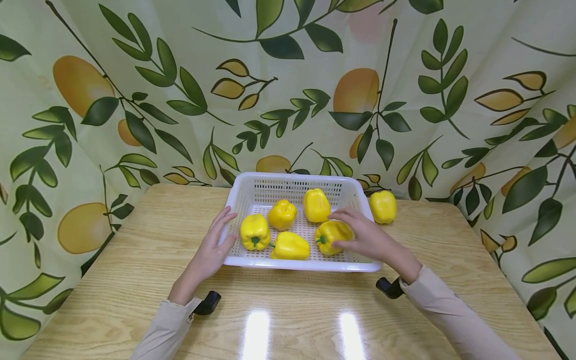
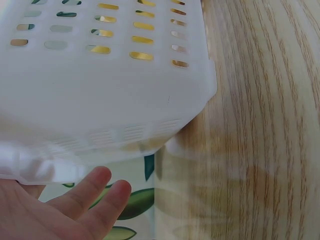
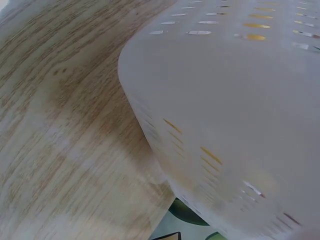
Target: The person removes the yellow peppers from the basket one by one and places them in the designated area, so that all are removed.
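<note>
In the head view, a white plastic basket [image 1: 302, 266] with slotted walls holds several yellow bell peppers. My right hand [image 1: 366, 237] reaches over its right side, fingers and thumb around the front-right yellow bell pepper [image 1: 332, 237], whose green stem points left. My left hand [image 1: 211, 250] rests at the left rim, fingers extended; the left wrist view shows two straight fingertips beside the basket wall [image 2: 100, 95]. Near the left hand sits another bell pepper [image 1: 254, 231], with one lying on its side [image 1: 290, 246] to its right. The right wrist view shows only the basket's outer wall [image 3: 225, 85], the right hand hidden.
Two more peppers, one round [image 1: 282, 214] and one upright [image 1: 316, 205], are toward the basket's back. A single yellow pepper [image 1: 383, 207] stands outside, right of the basket. The wooden table [image 1: 306, 310] ends at a leaf-patterned curtain [image 1: 288, 75].
</note>
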Demonstrator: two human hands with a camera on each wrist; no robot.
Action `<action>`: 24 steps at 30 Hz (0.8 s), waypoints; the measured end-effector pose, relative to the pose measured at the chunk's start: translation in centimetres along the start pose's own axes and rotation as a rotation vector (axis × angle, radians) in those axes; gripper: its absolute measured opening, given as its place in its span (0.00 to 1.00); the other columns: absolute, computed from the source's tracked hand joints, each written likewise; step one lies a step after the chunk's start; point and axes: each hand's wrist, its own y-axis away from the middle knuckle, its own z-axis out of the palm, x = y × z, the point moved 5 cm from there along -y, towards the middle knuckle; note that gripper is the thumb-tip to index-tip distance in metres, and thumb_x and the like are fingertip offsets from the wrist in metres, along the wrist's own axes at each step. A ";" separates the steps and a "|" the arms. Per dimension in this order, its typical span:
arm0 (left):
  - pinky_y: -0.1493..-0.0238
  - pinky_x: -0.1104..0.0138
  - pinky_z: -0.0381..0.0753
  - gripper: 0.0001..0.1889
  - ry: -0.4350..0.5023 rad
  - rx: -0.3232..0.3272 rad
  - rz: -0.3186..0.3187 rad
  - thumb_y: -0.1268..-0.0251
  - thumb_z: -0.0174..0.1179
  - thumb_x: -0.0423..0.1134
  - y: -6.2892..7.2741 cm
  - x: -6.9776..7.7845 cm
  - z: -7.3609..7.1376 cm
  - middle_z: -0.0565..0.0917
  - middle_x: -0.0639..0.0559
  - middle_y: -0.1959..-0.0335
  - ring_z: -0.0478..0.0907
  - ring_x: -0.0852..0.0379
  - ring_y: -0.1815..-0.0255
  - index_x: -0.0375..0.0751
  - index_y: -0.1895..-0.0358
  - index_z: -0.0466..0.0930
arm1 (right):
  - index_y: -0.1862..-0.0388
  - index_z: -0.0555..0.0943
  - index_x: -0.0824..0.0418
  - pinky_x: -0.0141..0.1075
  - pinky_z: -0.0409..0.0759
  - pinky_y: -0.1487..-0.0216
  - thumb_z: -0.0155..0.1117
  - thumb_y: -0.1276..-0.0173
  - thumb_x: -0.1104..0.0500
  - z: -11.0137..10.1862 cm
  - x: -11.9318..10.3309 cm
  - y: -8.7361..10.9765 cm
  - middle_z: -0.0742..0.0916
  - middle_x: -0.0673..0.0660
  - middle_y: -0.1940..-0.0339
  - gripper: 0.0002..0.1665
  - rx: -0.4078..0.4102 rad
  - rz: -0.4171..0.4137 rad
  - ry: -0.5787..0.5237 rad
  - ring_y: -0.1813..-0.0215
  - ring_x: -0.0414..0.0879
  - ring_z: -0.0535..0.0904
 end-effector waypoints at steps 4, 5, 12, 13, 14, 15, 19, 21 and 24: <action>0.24 0.33 0.43 0.26 0.004 0.001 -0.001 0.27 0.50 0.32 0.0 0.0 0.0 0.48 0.41 0.19 0.42 0.35 0.18 0.33 0.28 0.61 | 0.34 0.75 0.58 0.60 0.72 0.32 0.77 0.44 0.50 0.3 0.1 -0.1 0.75 0.63 0.30 0.39 -0.022 0.013 0.035 0.30 0.61 0.71; 0.24 0.33 0.43 0.26 0.004 0.000 -0.002 0.27 0.50 0.32 0.0 0.0 0.0 0.48 0.40 0.19 0.42 0.35 0.18 0.33 0.28 0.61 | 0.34 0.76 0.58 0.59 0.72 0.32 0.78 0.45 0.50 0.3 0.1 -0.1 0.75 0.63 0.30 0.40 -0.027 0.014 0.045 0.30 0.61 0.72; 0.24 0.33 0.43 0.26 0.008 -0.004 -0.010 0.27 0.49 0.32 0.0 0.1 0.0 0.48 0.41 0.19 0.42 0.35 0.18 0.34 0.27 0.61 | 0.34 0.75 0.59 0.59 0.74 0.33 0.82 0.51 0.56 0.7 -0.2 -0.3 0.76 0.66 0.32 0.44 -0.043 -0.009 0.142 0.32 0.62 0.73; 0.24 0.33 0.43 0.26 0.007 -0.004 -0.012 0.27 0.49 0.32 0.0 0.1 0.0 0.48 0.41 0.18 0.42 0.35 0.18 0.34 0.27 0.61 | 0.34 0.75 0.59 0.58 0.75 0.34 0.82 0.51 0.56 0.7 -0.3 -0.4 0.76 0.66 0.32 0.44 -0.046 -0.018 0.163 0.33 0.63 0.73; 0.24 0.33 0.43 0.26 0.007 -0.005 -0.014 0.27 0.49 0.32 0.0 0.1 0.0 0.48 0.41 0.18 0.41 0.35 0.18 0.34 0.27 0.61 | 0.33 0.74 0.60 0.58 0.75 0.34 0.82 0.51 0.57 0.8 -0.3 -0.4 0.77 0.66 0.33 0.45 -0.048 -0.022 0.177 0.33 0.62 0.74; 0.24 0.33 0.43 0.26 0.009 -0.005 -0.015 0.27 0.49 0.32 0.0 0.1 0.0 0.48 0.41 0.18 0.41 0.35 0.18 0.34 0.27 0.61 | 0.33 0.74 0.60 0.58 0.75 0.35 0.82 0.51 0.58 0.8 -0.4 -0.4 0.77 0.66 0.34 0.45 -0.051 -0.027 0.191 0.34 0.62 0.75; 0.24 0.33 0.43 0.26 0.006 -0.006 -0.015 0.27 0.49 0.32 0.0 0.2 0.0 0.48 0.41 0.18 0.41 0.35 0.18 0.35 0.27 0.61 | 0.34 0.74 0.60 0.56 0.77 0.36 0.82 0.51 0.59 1.0 -0.6 -0.5 0.80 0.64 0.37 0.44 -0.062 -0.043 0.251 0.36 0.61 0.77; 0.24 0.33 0.44 0.26 0.005 -0.006 -0.014 0.27 0.49 0.32 0.0 0.2 0.0 0.48 0.41 0.18 0.41 0.35 0.18 0.35 0.27 0.61 | 0.34 0.75 0.60 0.56 0.77 0.36 0.82 0.52 0.60 1.1 -0.7 -0.5 0.81 0.63 0.37 0.44 -0.070 -0.041 0.270 0.37 0.60 0.78; 0.24 0.33 0.44 0.26 0.004 -0.005 -0.013 0.27 0.49 0.32 0.0 0.2 0.0 0.48 0.41 0.18 0.42 0.35 0.18 0.35 0.27 0.61 | 0.34 0.75 0.59 0.56 0.77 0.36 0.82 0.51 0.61 1.1 -0.7 -0.5 0.82 0.62 0.38 0.44 -0.075 -0.046 0.290 0.38 0.60 0.78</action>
